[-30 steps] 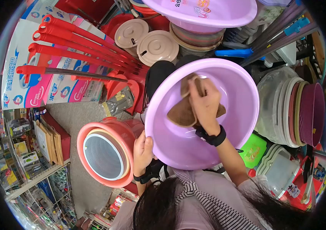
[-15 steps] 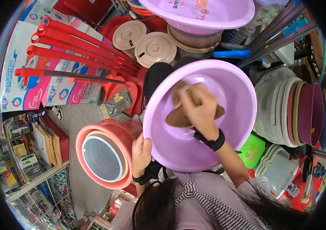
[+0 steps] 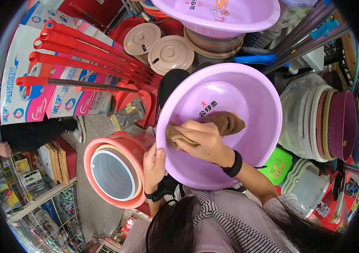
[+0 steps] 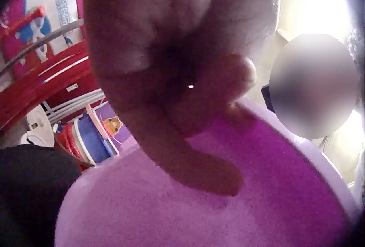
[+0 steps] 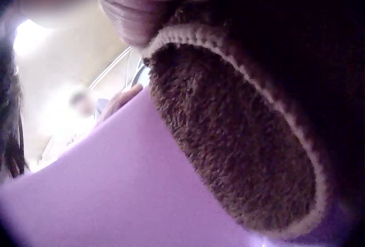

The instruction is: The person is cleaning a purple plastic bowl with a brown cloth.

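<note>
A tilted purple basin (image 3: 255, 101) rests by the person's lap, printed characters showing on its inside. The right hand (image 3: 202, 141) grips a bunched brown cloth (image 3: 175, 135) against the basin's left inner wall, and part of the cloth trails over the bottom. In the right wrist view the cloth (image 5: 228, 138) shows a pale stitched edge beside the purple wall (image 5: 125, 184). The left hand (image 3: 154, 165) holds the basin's left rim, thumb on top; the left wrist view shows this hand (image 4: 177, 76) with fingers bent over the purple rim (image 4: 114, 201).
Red-handled poles (image 3: 78, 63) and printed boxes (image 3: 23, 92) stand at the upper left. A pink bucket (image 3: 90, 168) holding a grey basket is left of the basin. Stacked tubs (image 3: 314, 122) stand right, another purple basin (image 3: 247, 17) above. A passer-by's leg (image 3: 40, 130) is at left.
The right hand has moved the cloth from the basin's middle to its left inner wall, uncovering the printed characters. The left hand stays at the rim. A passer-by has come further into view at left.
</note>
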Available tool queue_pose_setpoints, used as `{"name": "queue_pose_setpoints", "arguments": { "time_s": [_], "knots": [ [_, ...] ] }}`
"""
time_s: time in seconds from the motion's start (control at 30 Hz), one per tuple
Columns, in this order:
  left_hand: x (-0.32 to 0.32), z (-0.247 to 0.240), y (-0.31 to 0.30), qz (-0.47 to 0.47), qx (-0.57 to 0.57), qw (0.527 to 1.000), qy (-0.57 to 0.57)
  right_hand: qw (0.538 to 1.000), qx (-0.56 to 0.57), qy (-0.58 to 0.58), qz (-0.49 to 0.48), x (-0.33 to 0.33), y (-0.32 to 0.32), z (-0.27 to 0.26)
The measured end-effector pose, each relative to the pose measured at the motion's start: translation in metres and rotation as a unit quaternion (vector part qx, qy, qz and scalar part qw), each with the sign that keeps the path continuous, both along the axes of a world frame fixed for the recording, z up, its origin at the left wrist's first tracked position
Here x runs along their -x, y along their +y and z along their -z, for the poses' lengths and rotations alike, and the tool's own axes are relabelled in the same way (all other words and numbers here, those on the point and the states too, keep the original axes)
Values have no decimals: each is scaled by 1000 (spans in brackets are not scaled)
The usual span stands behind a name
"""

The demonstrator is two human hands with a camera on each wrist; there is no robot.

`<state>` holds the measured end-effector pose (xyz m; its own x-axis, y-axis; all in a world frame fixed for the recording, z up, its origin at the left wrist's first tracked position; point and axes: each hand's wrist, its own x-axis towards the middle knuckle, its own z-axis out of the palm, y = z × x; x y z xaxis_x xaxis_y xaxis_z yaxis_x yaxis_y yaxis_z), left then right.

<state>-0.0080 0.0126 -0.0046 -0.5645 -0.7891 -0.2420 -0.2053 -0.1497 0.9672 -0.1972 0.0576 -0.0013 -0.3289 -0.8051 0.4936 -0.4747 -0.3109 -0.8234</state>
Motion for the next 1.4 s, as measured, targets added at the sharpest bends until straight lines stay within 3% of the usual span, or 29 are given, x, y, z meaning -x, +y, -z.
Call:
{"name": "queue_pose_setpoints", "arguments": {
  "time_s": [0.07,0.13,0.17,0.23,0.3,0.4,0.5,0.6,0.7,0.83,1.0,1.17,1.23,1.3,1.37,1.4],
  "knots": [
    [-1,0,1,-6,-22,1000,-2,1000,5,-12,-5,6,-5,0],
    [-1,-2,4,1,-13,1000,11,985,7,-29,169,11,-13,1],
    [-2,0,3,0,-13,1000,11,985,7,-29,168,9,-13,3],
    [-4,4,1,-3,-4,1000,-6,997,50,37,56,-1,-9,8],
    [-5,4,0,-10,-24,1000,-3,998,12,52,-37,-5,1,3],
    [-4,1,3,-14,-42,999,-2,999,-25,38,-24,6,-5,10],
    [-4,1,6,-10,-30,999,-1,966,-93,-104,217,22,-17,7],
    [-3,-1,3,2,-11,1000,3,948,-111,-115,276,28,-15,9],
    [0,4,2,10,25,1000,8,943,-53,-123,305,25,-12,-3],
    [1,-1,1,19,45,999,-16,976,1,-56,212,5,-13,-9],
    [3,0,1,9,79,997,5,980,3,-74,186,-4,-12,-22],
    [3,-4,2,19,27,999,-24,945,-59,-174,269,13,-14,-25],
    [7,2,2,9,88,996,5,981,14,-105,165,15,-14,-20],
    [4,9,0,25,118,993,15,998,56,-12,-27,9,-15,-21],
    [1,11,0,41,148,988,22,993,-13,99,-65,0,-7,-34],
    [0,11,1,29,111,993,14,993,-27,106,-48,1,-4,-35]
  ]
}}
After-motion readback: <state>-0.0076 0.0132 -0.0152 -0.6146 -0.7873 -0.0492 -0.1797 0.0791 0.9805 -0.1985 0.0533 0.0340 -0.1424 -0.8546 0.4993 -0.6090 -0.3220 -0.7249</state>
